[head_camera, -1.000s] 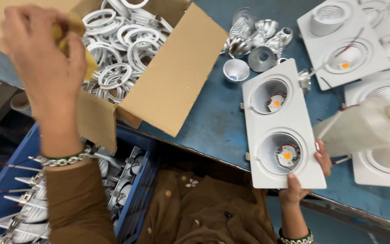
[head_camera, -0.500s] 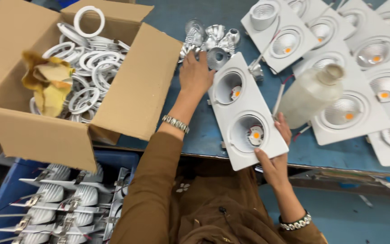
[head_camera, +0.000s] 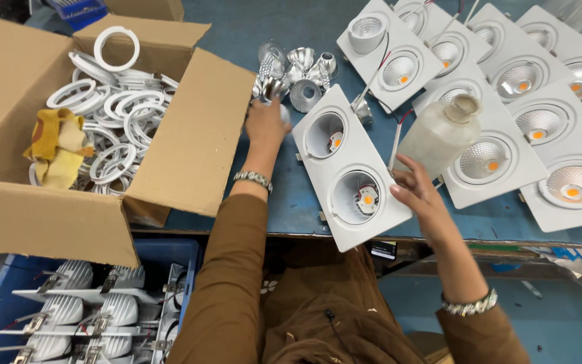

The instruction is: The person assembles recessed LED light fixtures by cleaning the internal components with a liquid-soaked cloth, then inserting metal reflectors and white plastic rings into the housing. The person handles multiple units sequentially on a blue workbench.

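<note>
Seen from above, a person in brown sleeves works at a blue worktop (head_camera: 284, 202). Their left hand (head_camera: 266, 123) stretches forward, palm down, fingers curled over one shiny silver reflector cup (head_camera: 272, 88) at the near edge of a small cluster of reflector cups (head_camera: 302, 71); whether the fingers have fully closed on it cannot be told. A beaded bracelet sits on that wrist.

Their right hand (head_camera: 417, 192) is loosely open, fingers spread, its fingertips touching the right edge of a white double downlight fitting (head_camera: 349, 165). This fitting lies flat and slanted on the worktop in front of the person, just right of the left hand, with two round sockets, each showing a small orange-yellow light chip. Just above the right hand, a frosted translucent plastic bottle (head_camera: 438, 135) stands tilted, overlapping the neighbouring fittings.

Further right and behind, several more white downlight fittings (head_camera: 540, 108) lie side by side, their reflectors already seated.

At the left, an open brown cardboard box (head_camera: 190, 141) with plain flaps rests on the worktop, holding many white plastic rings (head_camera: 109, 114) and a crumpled yellow cloth (head_camera: 57, 145). Below the worktop edge, a blue crate (head_camera: 163, 253) holds white finned lamp bodies (head_camera: 89, 310) with metal spring clips.
</note>
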